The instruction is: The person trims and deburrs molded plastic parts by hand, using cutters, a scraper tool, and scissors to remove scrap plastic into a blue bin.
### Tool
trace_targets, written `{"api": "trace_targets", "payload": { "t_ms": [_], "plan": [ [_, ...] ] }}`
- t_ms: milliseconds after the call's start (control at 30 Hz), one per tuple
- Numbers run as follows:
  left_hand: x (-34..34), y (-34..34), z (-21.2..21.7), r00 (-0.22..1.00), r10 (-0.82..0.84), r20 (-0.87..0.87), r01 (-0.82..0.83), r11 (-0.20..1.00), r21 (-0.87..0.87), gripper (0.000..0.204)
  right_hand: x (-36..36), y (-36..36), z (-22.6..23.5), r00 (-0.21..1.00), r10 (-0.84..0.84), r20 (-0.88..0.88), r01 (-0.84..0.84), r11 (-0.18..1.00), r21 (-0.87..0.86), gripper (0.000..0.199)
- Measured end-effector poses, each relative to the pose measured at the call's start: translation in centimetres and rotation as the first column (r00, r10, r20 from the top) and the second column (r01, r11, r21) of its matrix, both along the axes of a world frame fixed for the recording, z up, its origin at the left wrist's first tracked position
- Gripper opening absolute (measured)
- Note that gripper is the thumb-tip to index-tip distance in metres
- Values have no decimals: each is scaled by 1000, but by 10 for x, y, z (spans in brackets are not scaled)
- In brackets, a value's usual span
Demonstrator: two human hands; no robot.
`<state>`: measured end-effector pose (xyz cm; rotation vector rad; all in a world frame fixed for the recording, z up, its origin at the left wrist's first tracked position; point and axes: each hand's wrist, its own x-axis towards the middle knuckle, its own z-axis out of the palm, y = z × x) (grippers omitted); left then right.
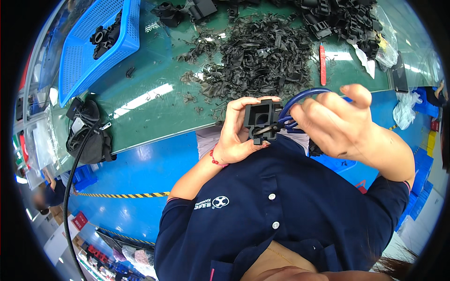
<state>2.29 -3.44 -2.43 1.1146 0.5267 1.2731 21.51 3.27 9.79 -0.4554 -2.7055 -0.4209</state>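
A black box-shaped plastic part [260,114] with square openings is gripped in my left hand [234,136], fingers along its far side and thumb at its near edge. My right hand [335,119] is closed round the dark blue looped handles of a pair of scissors [300,97]. The scissors' metal blades reach to the near end of the plastic part, at one of its openings. Both hands are close together in front of my chest, near the table's front edge. A big heap of black plastic scraps [265,56] lies just beyond them on the green table [154,117].
A blue perforated basket [70,70] with black parts stands at the far left. More black parts [344,21] pile up at the far right, near a red stick-like tool [322,65] and a phone-like dark slab [399,75]. A black bag [89,136] with a cable sits at the left edge.
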Motion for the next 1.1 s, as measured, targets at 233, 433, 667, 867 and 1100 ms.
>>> {"api": "trace_targets", "payload": {
  "t_ms": [233,433,667,867,1100],
  "plan": [
    [4,0,-8,995,1,95,-3,1000,21,71,13,12,4,993,-96,-72,79,973,-215,32],
    [3,2,-7,998,5,70,-6,1000,20,72,6,-6,4,991,-124,40,117,982,149,18],
    [4,0,-5,1000,8,17,-8,1000,23,72,-3,-9,7,995,-86,43,68,945,320,7],
    [3,-1,-4,999,-17,46,17,1000,-5,70,-1,-11,7,997,-58,46,45,966,256,8],
    [5,0,-5,999,-6,36,6,1000,11,69,-2,-14,7,994,-92,59,72,958,278,10]
  ]
}}
